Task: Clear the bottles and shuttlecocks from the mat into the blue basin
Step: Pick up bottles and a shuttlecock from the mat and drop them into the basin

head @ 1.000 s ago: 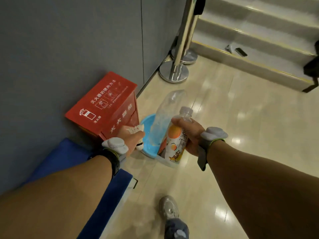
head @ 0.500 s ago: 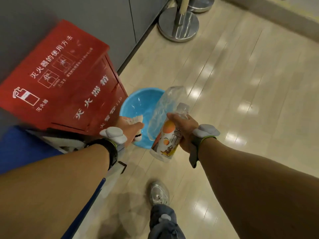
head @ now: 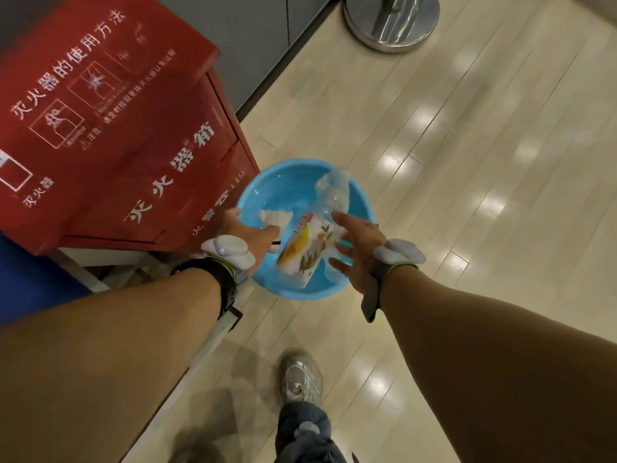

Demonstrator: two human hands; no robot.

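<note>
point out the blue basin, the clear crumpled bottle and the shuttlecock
blue basin (head: 267, 192): head view, bare inner wall, upper left.
clear crumpled bottle (head: 334, 190): head view, its crumpled body.
shuttlecock (head: 275, 218): head view, white feather skirt.

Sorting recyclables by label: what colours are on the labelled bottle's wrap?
White, with orange-yellow fruit art, on the labelled bottle; head view.

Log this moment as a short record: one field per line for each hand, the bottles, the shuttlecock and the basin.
left hand: over the basin's near-left rim, at the shuttlecock; grip unclear
right hand: fingers spread, open, beside the bottles
labelled bottle: over the basin, tilted, not gripped
clear bottle: crumpled, over the basin
shuttlecock: white, at the left fingertips
blue basin: on the floor beside the red box
</note>
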